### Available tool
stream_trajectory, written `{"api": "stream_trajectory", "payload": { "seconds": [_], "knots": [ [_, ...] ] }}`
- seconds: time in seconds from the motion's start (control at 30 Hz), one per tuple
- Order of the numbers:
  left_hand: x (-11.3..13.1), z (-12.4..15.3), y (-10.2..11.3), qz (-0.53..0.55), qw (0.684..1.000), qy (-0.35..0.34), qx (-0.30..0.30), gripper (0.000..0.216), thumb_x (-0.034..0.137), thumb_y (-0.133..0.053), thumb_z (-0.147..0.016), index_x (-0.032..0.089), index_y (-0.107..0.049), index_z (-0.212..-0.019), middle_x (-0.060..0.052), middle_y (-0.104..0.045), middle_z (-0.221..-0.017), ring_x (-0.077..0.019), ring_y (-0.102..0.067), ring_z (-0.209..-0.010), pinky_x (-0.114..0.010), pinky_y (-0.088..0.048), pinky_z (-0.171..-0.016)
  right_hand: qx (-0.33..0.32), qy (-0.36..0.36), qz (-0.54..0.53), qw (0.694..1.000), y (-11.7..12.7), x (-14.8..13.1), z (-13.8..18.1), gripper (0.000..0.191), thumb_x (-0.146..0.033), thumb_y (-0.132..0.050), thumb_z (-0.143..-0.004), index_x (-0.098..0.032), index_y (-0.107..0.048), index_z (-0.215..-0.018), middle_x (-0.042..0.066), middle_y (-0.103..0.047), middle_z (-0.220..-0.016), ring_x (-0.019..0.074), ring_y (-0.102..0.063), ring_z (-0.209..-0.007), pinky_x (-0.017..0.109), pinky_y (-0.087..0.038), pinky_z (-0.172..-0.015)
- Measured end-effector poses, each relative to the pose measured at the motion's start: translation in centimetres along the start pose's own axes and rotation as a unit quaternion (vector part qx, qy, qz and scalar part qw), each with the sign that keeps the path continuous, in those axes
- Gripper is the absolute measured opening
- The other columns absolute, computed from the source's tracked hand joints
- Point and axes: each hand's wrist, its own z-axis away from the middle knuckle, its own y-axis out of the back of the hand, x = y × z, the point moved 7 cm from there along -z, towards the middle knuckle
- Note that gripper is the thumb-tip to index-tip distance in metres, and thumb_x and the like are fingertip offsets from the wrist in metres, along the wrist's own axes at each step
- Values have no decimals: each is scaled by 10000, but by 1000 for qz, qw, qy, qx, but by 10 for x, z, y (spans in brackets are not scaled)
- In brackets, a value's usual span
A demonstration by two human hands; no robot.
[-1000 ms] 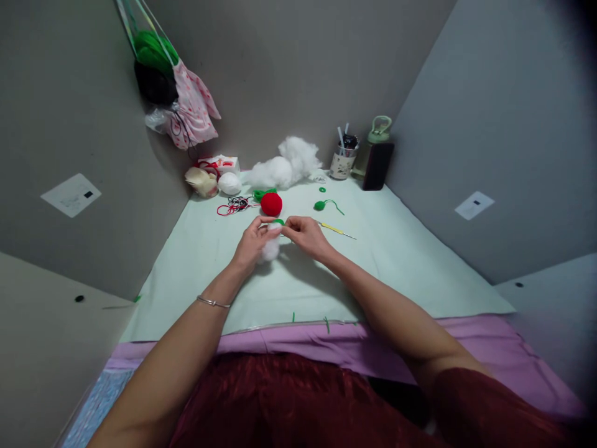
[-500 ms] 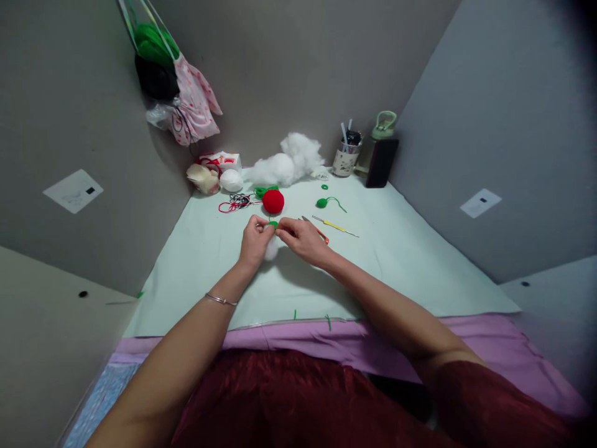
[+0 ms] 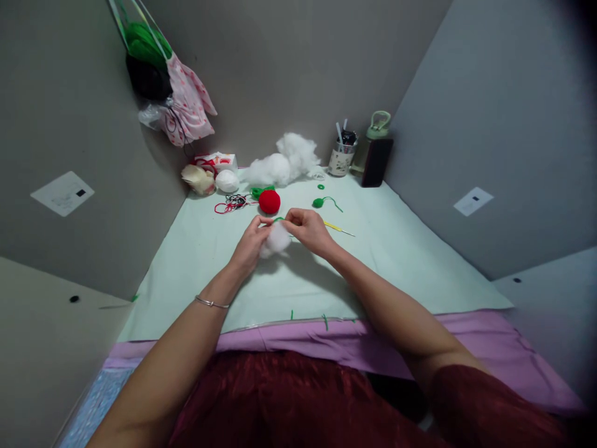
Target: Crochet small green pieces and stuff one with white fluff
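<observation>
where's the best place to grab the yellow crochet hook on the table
Take the crochet hook by its yellow handle, the thicker end beside the right hand, which pinches the white stuffing with the left hand. It lies flat on the green cloth, thin metal tip pointing away to the right, so come straight down and pinch across the handle.

Red yarn ball [image 3: 270, 201] on the pale counter [image 3: 396, 249], heap of loose stuffing [image 3: 284, 163] behind it; pen cup [image 3: 341, 160] beside a green bottle [image 3: 377, 132]; yellow hook [image 3: 333, 226]; bags [image 3: 163, 93] hanging on the wall
</observation>
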Motion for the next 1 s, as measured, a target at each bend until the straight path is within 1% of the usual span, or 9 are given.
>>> {"api": "stream_trajectory", "payload": {
  "seconds": [0.1,0.2,0.3,0.47,0.6,0.7,0.8,0.9,1.0],
  "knots": [
    [-5,-2,-1,7,1000,3,-18,447,386,-877,-654,208,-584,-941,43,-628,-667,-97,-508,-526,-210,-356,-499,-10,8,-20,1000,-1,3,-2,260,-413,-591,-840,-197,-555,-700,-39,-498,-613,122,-397,-606,264,-285,-598],
    [-5,-5,2,10,999,-37,-1,474,381,-882,-632,193,-606,-968,17,-666,-740,-105,-558,-587,-222,-427,-563,-29,25,-7,999,-6,-2,1,250,-404,-574,-862,-196,-564,-724,-47,-478,-615,120,-387,-609,266,-280,-602],
    [-5,-8,7,-4,996,-77,33,412,351,-848,-648,194,-596,-933,22,-647,-726,-111,-555,-604,-230,-442,-586,-55,41,5,998,-13,-12,7,239,-382,-542,-897,-196,-564,-749,-44,-497,-632,123,-406,-621,271,-287,-623],
    [-5,-12,17,-35,991,-105,78,315,255,-797,-663,198,-575,-880,33,-615,-716,-118,-555,-635,-225,-427,-587,-71,59,35,995,-25,-23,15,161,-294,-512,-897,-199,-551,-773,-40,-511,-644,128,-429,-631,284,-275,-640],
    [-6,-12,18,-44,988,-112,98,350,236,-794,-668,210,-527,-893,46,-594,-737,-111,-552,-612,-224,-419,-570,-67,9,-57,996,-29,-9,10,330,-459,-549,-890,-210,-475,-685,-59,-400,-607,115,-344,-601,277,-238,-587],
    [-2,-7,14,-40,988,-119,88,382,262,-811,-678,216,-516,-917,35,-614,-809,-115,-586,-650,-234,-452,-601,-71,-29,-112,991,-31,5,5,411,-563,-576,-845,-207,-482,-661,-60,-385,-609,111,-326,-604,272,-230,-571],
    [3,-3,8,-23,992,-112,46,377,336,-824,-721,203,-561,-957,12,-636,-846,-123,-599,-694,-242,-472,-641,-58,-39,-137,988,-26,13,0,414,-578,-590,-816,-196,-521,-671,-54,-423,-615,111,-344,-611,270,-251,-578],
    [6,-1,5,9,995,-101,15,371,411,-812,-767,199,-599,-985,6,-630,-842,-121,-582,-711,-239,-468,-663,-57,-39,-172,983,-22,13,-1,421,-588,-610,-800,-191,-532,-685,-52,-445,-628,110,-363,-616,267,-275,-591],
    [5,-4,7,14,995,-102,11,428,404,-859,-710,204,-592,-979,-1,-639,-887,-126,-589,-732,-246,-476,-682,-72,-28,-173,982,-20,7,0,411,-582,-616,-804,-192,-540,-703,-54,-441,-633,113,-364,-625,266,-281,-598]
  ]
}}
